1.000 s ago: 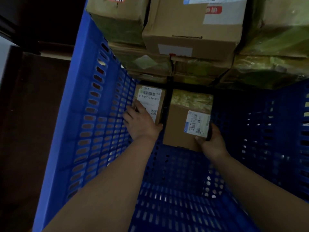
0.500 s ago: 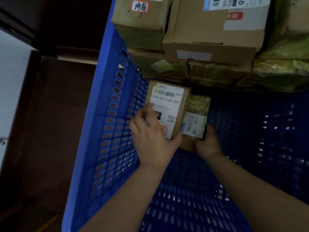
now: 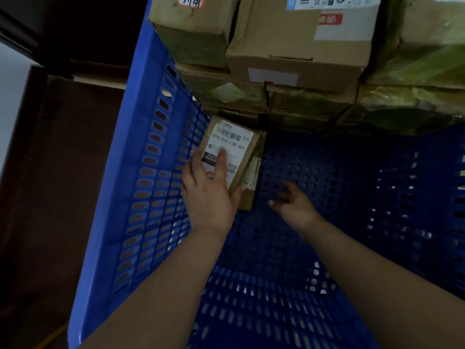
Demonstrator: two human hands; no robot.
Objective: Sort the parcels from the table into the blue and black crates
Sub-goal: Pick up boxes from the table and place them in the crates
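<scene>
At the far left, outside the crate, lies dark brown floor [image 3: 63,197], dim and hard to read. Next comes the slotted left wall of the blue crate [image 3: 141,197], which both bare arms reach down into. Tight against that wall, deep on the crate's floor, sits a small cardboard parcel [image 3: 249,152] with a white shipping label [image 3: 231,144] facing up, its barcode and the code 010-010-L30-551 readable. The left hand [image 3: 208,195] lies flat on top of it, fingers straight and spread across the label, thumb hooked at the near right corner of the box; it presses rather than clutches. Under and just to the right of this parcel a second parcel [image 3: 247,197] peeks out, its own label seen edge-on, the two touching. Further right the right hand [image 3: 292,202] hangs over the perforated crate bottom, just beside the lower parcel but apart from it, fingers loosely curled, holding nothing. Across the top, a stack of larger cardboard boxes [image 3: 297,59] fills the far end of the crate, several wrapped in yellowish tape, one at the left bearing a red-bordered sticker [image 3: 191,1].
</scene>
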